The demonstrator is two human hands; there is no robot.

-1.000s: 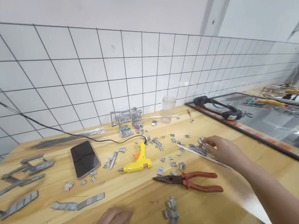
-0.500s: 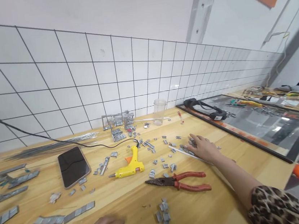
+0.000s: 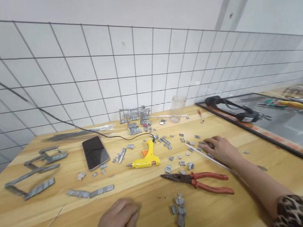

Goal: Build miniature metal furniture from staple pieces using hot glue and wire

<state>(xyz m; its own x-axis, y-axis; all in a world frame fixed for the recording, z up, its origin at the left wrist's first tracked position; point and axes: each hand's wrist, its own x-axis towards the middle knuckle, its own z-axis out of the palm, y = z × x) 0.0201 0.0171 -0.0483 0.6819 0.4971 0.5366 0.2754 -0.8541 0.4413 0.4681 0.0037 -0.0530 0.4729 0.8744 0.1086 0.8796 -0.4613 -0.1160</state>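
My right hand (image 3: 221, 150) lies palm down on the wooden table (image 3: 139, 192), its fingers on small grey metal clips (image 3: 203, 145) and over a thin metal strip (image 3: 200, 153). Whether it grips one I cannot tell. My left hand (image 3: 118, 224) rests flat near the front edge, holding nothing. Red-handled pliers (image 3: 201, 182) lie between the two hands. A small pile of clips (image 3: 179, 210) sits just right of my left hand. A yellow glue gun (image 3: 146, 160) lies beyond it.
A dark phone (image 3: 95, 152) lies left of the glue gun. Grey metal frame pieces (image 3: 34, 172) sit at far left, thin rods (image 3: 82, 132) by the tiled wall. A clear cup (image 3: 177, 106) stands at the back. A framed glass panel (image 3: 285, 126) with a black tool fills the right.
My right hand stays on the scattered clips, shifting slightly among them. My left hand stays put. The camera view swung left and back.
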